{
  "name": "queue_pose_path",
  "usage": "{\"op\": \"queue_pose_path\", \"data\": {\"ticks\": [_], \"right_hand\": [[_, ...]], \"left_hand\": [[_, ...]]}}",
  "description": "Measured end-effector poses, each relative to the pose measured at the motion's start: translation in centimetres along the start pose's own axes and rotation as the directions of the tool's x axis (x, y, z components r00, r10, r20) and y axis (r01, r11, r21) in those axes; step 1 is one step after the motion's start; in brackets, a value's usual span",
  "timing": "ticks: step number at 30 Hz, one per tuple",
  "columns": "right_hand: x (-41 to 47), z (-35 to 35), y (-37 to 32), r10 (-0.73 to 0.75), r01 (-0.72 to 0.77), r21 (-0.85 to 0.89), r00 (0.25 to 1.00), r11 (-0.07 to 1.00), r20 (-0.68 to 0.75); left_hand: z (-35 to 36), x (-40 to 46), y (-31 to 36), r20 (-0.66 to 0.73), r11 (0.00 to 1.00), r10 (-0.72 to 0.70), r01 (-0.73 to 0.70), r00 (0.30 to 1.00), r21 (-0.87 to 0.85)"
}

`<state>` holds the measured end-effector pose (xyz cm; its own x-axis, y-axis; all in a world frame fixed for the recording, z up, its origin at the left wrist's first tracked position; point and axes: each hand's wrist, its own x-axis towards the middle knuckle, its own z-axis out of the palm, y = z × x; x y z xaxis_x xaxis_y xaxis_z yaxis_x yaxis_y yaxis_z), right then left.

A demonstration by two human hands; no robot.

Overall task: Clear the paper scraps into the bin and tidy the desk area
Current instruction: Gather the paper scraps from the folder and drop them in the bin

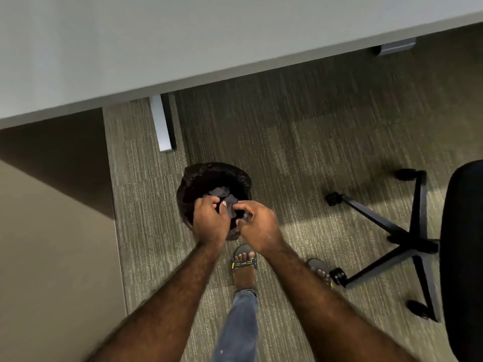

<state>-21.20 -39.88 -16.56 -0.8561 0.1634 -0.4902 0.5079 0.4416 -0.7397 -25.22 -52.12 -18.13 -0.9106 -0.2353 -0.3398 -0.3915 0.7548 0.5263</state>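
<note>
Black-lined bin [209, 176] stands on the carpet at 12 o'clock from two hands: left hand [210, 220] and right hand [257, 226], fingers curled, grip unclear. Crumpled scraps [220, 193] lie inside.

No readable text, label, brand, number or sign showing anywhere in frame. Sandal strap [244, 264], lower centre of frame, carrying small yellow-green markings, too blurred to be reading as letters. Desk [156, 48] surface across upper frame, bin [190, 178] liner at centre, chair base [407, 239] at right: all showing plain, no print.
</note>
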Motion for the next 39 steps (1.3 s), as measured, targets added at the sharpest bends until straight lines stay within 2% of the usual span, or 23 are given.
{"op": "queue_pose_path", "data": {"ticks": [9, 15, 19, 26, 32, 39], "right_hand": [[-4.2, -6.9, 5.3, 0.033, -0.036, -0.027, 0.994, 0.999, -0.101], [-6.9, -14.2, 9.3, 0.040, -0.057, -0.054, 0.962, 0.997, -0.270], [-9.4, -20.0, 12.3, 0.066, -0.077, -0.013, 0.920, 0.997, -0.387], [-14.9, -30.6, 17.5, 0.055, -0.077, -0.012, 0.805, 0.997, -0.590], [-18.5, -37.8, 22.6, 0.135, -0.205, -0.021, 0.713, 0.978, -0.688], [-21.1, -43.7, 28.1, 0.286, -0.428, -0.023, 0.642, 0.903, -0.711]], "left_hand": [[5.5, -4.0, 7.4, 0.097, 0.964, 0.256, -0.247, 0.962, -0.098], [9.4, -8.4, 13.8, 0.127, 0.917, 0.390, -0.372, 0.912, -0.146], [12.0, -12.7, 18.2, 0.141, 0.856, 0.516, -0.501, 0.845, -0.129], [16.7, -20.1, 26.3, 0.246, 0.698, 0.714, -0.691, 0.655, -0.186], [21.0, -25.2, 31.7, 0.309, 0.556, 0.818, -0.803, 0.485, -0.215], [25.2, -30.1, 35.8, 0.463, 0.430, 0.835, -0.876, 0.296, -0.216]]}}
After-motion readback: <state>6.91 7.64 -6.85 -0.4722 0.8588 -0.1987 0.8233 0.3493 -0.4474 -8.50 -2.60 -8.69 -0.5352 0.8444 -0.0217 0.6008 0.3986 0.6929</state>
